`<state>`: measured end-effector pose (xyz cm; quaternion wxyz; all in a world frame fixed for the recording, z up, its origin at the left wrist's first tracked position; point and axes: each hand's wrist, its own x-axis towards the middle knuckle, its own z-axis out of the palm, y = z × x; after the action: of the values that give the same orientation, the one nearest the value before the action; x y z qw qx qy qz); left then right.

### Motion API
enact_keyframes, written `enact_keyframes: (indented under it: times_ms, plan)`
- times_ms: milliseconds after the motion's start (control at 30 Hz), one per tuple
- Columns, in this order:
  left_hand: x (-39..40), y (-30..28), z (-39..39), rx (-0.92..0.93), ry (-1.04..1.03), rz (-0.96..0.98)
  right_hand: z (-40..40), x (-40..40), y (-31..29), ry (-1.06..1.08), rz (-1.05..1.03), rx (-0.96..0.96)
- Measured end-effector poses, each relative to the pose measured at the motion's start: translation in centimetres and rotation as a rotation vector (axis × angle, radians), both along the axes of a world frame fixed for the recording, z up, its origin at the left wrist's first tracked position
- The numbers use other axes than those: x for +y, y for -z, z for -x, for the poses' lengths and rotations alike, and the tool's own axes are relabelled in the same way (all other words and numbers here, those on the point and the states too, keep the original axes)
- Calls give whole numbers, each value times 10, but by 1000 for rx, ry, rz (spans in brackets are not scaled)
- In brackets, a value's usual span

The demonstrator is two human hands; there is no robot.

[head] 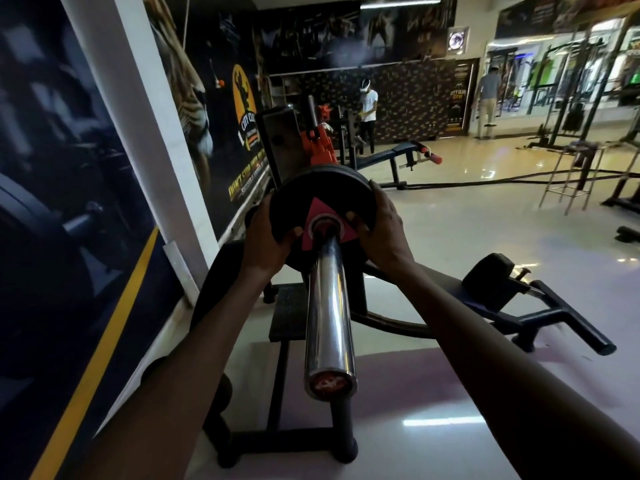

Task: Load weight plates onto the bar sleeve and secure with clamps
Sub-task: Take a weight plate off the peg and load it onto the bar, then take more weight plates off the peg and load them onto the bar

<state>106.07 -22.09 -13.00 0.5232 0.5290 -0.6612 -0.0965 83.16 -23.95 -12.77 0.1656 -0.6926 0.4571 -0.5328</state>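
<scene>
Both hands, left hand (266,233) and right hand (381,223), have fingers (351,216) clamped on a black round rubber weight plate (320,195) threaded on the chrome steel bar sleeve (329,306); with no clamp seen, it could slide back toward the fingers.

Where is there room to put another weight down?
On the pale glossy floor right of the chrome bar sleeve, between the black handle frame and metal stool. Left is crowded: black bench stand against the wall.

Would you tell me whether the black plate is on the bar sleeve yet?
On. The chrome sleeve passes through the centre hole of the black plate, which both hands grip by its rim.
</scene>
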Motion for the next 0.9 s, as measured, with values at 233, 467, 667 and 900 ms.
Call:
enact_keyframes:
  times_ms: [233, 467, 667, 900]
  plan:
    - [67, 25, 0, 36, -63, -119, 20, 52, 19, 47, -75, 33]
    - [166, 116, 51, -78, 10, -323, 60, 173, 105, 130, -218, 178]
    - [225, 191, 139, -181, 286, -570, 146, 277, 193, 200, -473, 286]
    - [235, 237, 291, -386, 467, -591, 284, 347, 233, 438, -598, 286]
